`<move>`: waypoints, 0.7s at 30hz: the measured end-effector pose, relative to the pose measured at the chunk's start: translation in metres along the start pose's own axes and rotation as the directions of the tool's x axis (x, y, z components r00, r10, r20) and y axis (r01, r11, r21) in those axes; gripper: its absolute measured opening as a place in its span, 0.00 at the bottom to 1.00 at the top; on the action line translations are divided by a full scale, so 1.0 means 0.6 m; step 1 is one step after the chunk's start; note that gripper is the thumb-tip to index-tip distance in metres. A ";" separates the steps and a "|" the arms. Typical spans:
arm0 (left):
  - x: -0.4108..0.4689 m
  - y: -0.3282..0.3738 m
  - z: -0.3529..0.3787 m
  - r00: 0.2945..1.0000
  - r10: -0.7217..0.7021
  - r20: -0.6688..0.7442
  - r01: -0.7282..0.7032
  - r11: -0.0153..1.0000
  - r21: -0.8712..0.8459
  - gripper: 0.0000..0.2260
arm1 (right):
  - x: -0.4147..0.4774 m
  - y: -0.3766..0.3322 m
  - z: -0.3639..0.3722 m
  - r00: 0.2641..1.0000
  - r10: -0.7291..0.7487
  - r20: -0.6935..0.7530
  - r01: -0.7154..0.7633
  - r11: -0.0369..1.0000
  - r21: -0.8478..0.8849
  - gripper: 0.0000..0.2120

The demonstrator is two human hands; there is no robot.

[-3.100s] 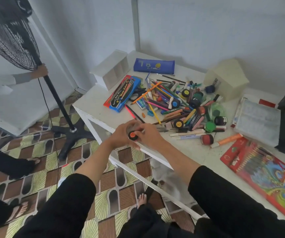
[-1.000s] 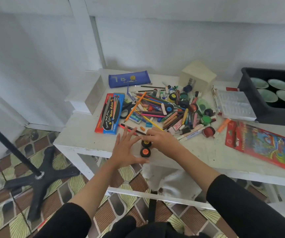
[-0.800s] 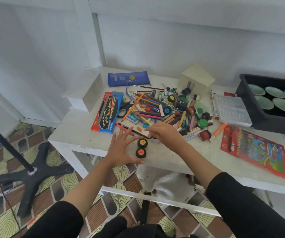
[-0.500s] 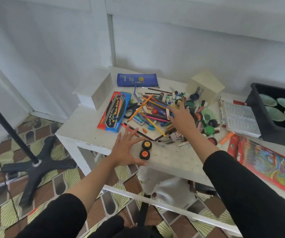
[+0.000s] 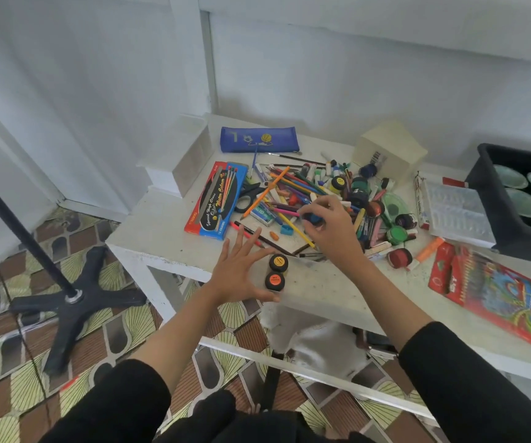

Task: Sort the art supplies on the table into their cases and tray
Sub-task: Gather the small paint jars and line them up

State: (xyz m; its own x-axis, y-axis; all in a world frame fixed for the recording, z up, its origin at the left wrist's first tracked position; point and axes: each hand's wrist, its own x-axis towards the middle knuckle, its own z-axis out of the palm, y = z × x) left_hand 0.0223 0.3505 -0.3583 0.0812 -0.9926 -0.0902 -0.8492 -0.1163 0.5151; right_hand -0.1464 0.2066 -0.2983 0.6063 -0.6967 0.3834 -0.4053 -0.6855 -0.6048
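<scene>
While the left hand [image 5: 242, 270] lies spread, fingers splayed, at the near edge of the white painted table [image 5: 162, 225], its thumb curls just beside two small black paint pots with orange lids [image 5: 276, 272]; the pots stand upright, touching one another, one behind the other; the hand grips nothing.

Right hand [image 5: 331, 231] raised over the near side of the heap, fingers pinched on a small dark pot with a blue lid [image 5: 314, 218]; pot clear of the table top.

Heap of loose pencils, crayons, brushes and paint pots [image 5: 305, 193] spread across the middle of the table; black-handled scissors [image 5: 248, 195] at its left margin; a green-lidded pot [image 5: 397, 235] and a red-lidded pot [image 5: 400, 258] at its right, near side; an orange marker [image 5: 428, 250] just beside those.

Red and blue flat box of water-colour pencils [image 5: 218, 199] left of the heap; blue zip pencil pouch [image 5: 259, 139] behind it, near the wall; cream cardboard box [image 5: 389, 151] at the back right of the heap; clear plastic compartment case [image 5: 454, 214] right of the heap; red flat box of coloured pencils [image 5: 500, 292] at the near right; black plastic tray holding pale green dishes [image 5: 494, 206] at the far right edge.

Black fan stand with a cross base [image 5: 72, 295] on the patterned floor, left of the table.
</scene>
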 end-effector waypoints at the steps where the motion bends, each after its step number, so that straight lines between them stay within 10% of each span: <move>1: -0.001 0.001 0.000 1.000 -0.004 0.001 0.004 1.000 0.006 0.49 | -0.011 -0.013 -0.005 0.999 0.014 0.039 -0.016 0.998 0.056 0.10; 7: -0.002 0.001 0.003 1.000 0.008 -0.009 -0.008 1.000 0.024 0.48 | -0.052 -0.039 -0.035 0.821 0.105 0.561 -0.140 0.990 0.018 0.09; 13: 0.000 -0.003 0.005 0.999 0.025 -0.023 -0.024 0.999 0.029 0.50 | -0.073 -0.028 -0.020 0.721 0.128 0.681 -0.147 0.989 -0.031 0.08; 21: 0.001 -0.003 0.004 0.999 0.034 -0.032 -0.033 0.999 0.034 0.54 | -0.078 -0.036 -0.012 0.769 0.171 0.616 -0.176 0.983 -0.053 0.06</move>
State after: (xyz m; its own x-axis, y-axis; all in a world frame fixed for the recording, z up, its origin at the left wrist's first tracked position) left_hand 0.0224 0.3501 -0.3611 0.0692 -0.9966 -0.0451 -0.8688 -0.0824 0.4882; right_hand -0.1710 0.2523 -0.2980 0.8183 -0.5229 -0.2387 -0.5415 -0.5621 -0.6252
